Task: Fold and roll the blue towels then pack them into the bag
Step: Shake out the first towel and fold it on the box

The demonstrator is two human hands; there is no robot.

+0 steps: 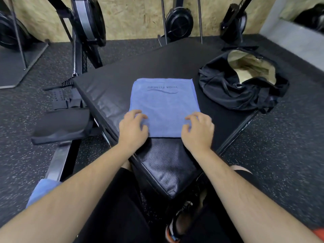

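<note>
A folded blue towel [164,104] with dark "YOGA FITNESS" lettering lies flat on a black padded box [157,67]. My left hand [134,128] rests on the towel's near left corner with its fingers curled over the cloth. At the near right corner, my right hand [199,131] sits the same way, fingertips bent onto the fabric. Whether either hand pinches the cloth is unclear. A black bag [233,92] sits open on the box's right side, showing its tan lining. More blue towel [41,190] peeks out beside my left forearm at the lower left.
Rowing machines [84,23] stand against the wooden wall behind the box. A black seat and rail [61,125] lie on the speckled rubber floor to the left. My shoe [178,223] is below the box's near corner.
</note>
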